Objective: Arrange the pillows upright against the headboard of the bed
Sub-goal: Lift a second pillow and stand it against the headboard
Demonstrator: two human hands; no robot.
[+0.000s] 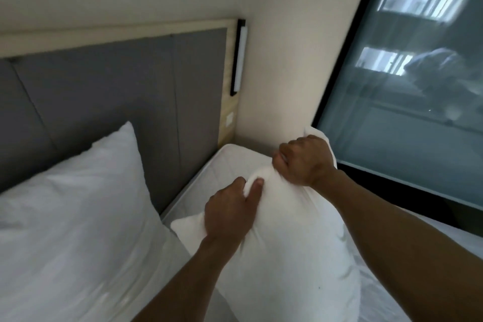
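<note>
The held pillow (pixel 287 238) is hanging over the bare mattress corner (pixel 235 162), apart from the headboard (pixel 117 81). The left hand (pixel 230 214) and right hand (pixel 303 159) are clamping fingers on its top edge. Best standing it flush against the headboard, beside the leaning pillow (pixel 78 204)

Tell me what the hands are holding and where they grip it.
Both hands, left and right, grip the white pillow along its bunched top edge.

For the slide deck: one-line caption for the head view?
Both hands, left hand and right hand, grip a white pillow beside another pillow leaning on the grey headboard.
</note>
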